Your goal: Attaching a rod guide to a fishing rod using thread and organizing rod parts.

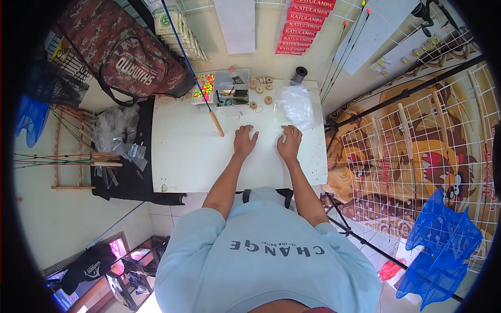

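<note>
My left hand [245, 140] rests on the white tabletop [180, 167] with its fingers loosely bent and apart, holding nothing. A short way off lies the cork-coloured handle of a blue rod [216, 122], which leans up toward the wall. My right hand [288, 141] also rests empty, fingers slightly curled and apart, just below a heap of clear plastic bags [294, 104]. Behind my hands are a divided tray [233, 104] with bright small floats and tools, several wooden spools [260, 89] and a dark roll [298, 75].
A camouflage bag [125, 52] hangs at upper left, above plastic packets [117, 135] on black cloth. At right stand a wire grid [389, 141], a black pole [407, 93] and blue nets [438, 245]. Red packets [297, 28] and thin rods hang at the back.
</note>
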Demonstrator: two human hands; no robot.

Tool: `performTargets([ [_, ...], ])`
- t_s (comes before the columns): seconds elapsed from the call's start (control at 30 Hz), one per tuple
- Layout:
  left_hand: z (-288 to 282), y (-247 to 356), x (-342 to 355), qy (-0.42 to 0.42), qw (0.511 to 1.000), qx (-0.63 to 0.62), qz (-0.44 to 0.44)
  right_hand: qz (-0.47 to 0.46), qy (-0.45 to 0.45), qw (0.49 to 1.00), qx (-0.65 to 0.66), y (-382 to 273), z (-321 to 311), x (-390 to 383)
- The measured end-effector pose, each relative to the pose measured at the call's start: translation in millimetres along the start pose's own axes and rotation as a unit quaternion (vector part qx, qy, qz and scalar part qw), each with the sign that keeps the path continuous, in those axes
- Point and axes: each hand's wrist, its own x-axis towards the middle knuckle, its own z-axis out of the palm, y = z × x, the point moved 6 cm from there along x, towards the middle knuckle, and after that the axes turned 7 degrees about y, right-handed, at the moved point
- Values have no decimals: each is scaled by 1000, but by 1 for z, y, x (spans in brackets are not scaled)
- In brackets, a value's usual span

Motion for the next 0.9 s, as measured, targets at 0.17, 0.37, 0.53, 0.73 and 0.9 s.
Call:
performTargets([
  [0.17, 2, 7, 11, -12, 1000, 19, -3, 32, 50, 998, -1, -8, -9, 12],
  [0.37, 8, 16, 18, -19, 999, 31, -4, 19, -6, 1000, 16, -7, -3, 19],
  [0.53, 7, 6, 22, -27, 999, 12, -32, 16, -7, 999, 32, -10, 7, 17],
  [0.73, -18, 9, 10, 84, 988, -127, 17, -29, 13, 997, 72, -31, 12, 21],
  [0.9, -39, 15, -6, 105, 974, -200, 1, -14, -58, 987, 147, -58, 28, 22],
])
